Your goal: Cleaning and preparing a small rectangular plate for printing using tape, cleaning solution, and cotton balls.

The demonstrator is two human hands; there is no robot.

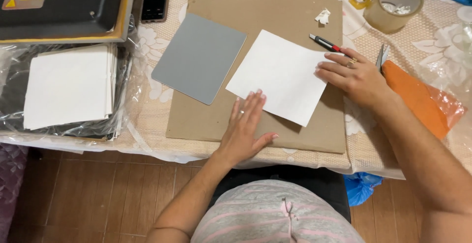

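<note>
Both hands lie spread flat, left hand (246,125) and right hand (351,76), pinning a thin white square sheet (280,76) on the brown cardboard mat (295,12); it looks light and floppy, probably best lifted by an edge.

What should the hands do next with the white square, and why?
Probably slide the white sheet toward the grey sheet. Both hands, left and right, press flat on its edges, it lies tilted on the cardboard, and the cutter lies untouched beside the right fingers.
</note>
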